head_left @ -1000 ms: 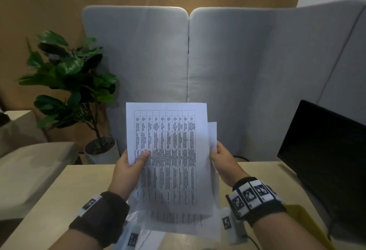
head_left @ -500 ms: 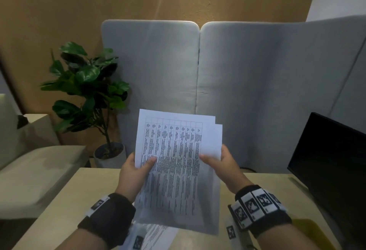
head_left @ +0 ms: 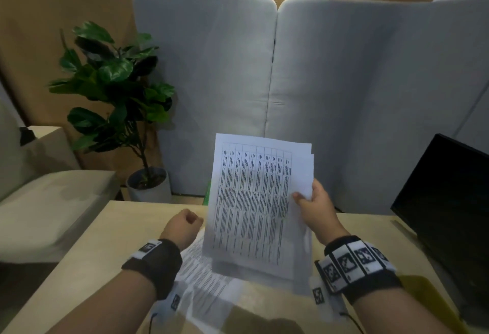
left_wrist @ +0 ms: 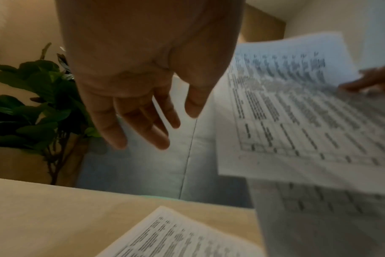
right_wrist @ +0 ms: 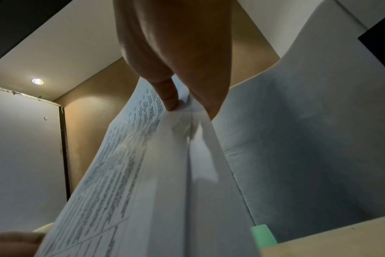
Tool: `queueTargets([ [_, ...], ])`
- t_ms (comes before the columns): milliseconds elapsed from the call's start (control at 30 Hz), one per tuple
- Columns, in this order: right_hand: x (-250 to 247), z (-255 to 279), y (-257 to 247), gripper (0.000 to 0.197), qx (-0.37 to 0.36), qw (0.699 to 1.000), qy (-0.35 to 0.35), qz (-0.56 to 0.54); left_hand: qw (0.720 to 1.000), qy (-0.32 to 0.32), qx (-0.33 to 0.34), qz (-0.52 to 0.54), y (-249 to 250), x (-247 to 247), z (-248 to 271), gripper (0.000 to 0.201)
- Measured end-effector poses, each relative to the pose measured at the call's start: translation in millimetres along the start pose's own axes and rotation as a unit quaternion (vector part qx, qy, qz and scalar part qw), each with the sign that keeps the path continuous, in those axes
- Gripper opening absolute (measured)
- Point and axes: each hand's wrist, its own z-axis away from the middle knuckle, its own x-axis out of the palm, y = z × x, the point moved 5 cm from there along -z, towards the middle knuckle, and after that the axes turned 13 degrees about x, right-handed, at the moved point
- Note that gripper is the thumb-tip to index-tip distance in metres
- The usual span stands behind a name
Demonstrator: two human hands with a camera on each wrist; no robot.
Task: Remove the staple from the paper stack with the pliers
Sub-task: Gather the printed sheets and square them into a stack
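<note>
Up above worktop [head_left: 79, 249], paper stack [head_left: 259, 201] upright – right hand [head_left: 315, 209] alone pinches its right edge, thumb in front. Left hand [head_left: 182, 225] beside stack, apart, holding nothing, fingers relaxed. Printed sheet [head_left: 201, 275] flat on worktop beneath.

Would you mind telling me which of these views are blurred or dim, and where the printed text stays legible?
Head view: dim, the paper stack shows table lines, its text unreadable. Left wrist view: motion blur smears the stack and the left hand. Right wrist view: the right hand is in shadow, the ceiling light glares, print is soft.
</note>
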Motion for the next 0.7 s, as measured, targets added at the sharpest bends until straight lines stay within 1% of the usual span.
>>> queueTargets([
  [67, 2.4, -0.9, 1.8, 0.033, 0.007, 1.0, 0.005, 0.004, 0.993, -0.07, -0.017, -0.091, -16.9, 10.6, -9.6, 0.015],
  [133, 4.2, -0.4, 2.3, 0.033, 0.009, 1.0, 0.008, -0.001, 0.981, -0.119, -0.035, -0.149, -31.5, 20.3, -17.3, 0.017],
  [333, 5.3, -2.5, 5.7, 0.035, 0.012, 1.0, 0.027, -0.003, 0.943, -0.205, -0.106, -0.24, -75.4, 47.4, -31.3, 0.036],
  [467, -0.5, -4.4, 14.3, 0.032, 0.027, 0.999, 0.043, -0.001, 0.926, -0.229, -0.143, -0.263, -101.2, 60.0, -37.3, 0.04],
  [533, -3.0, -5.0, 19.3, 0.034, 0.037, 0.998, 0.047, -0.007, 0.918, -0.234, -0.156, -0.279, -109.9, 62.8, -40.2, 0.044],
  [700, -3.2, -5.3, 29.2, 0.033, 0.051, 0.997, 0.052, -0.011, 0.908, -0.224, -0.171, -0.311, -124.8, 67.4, -45.5, 0.072],
])
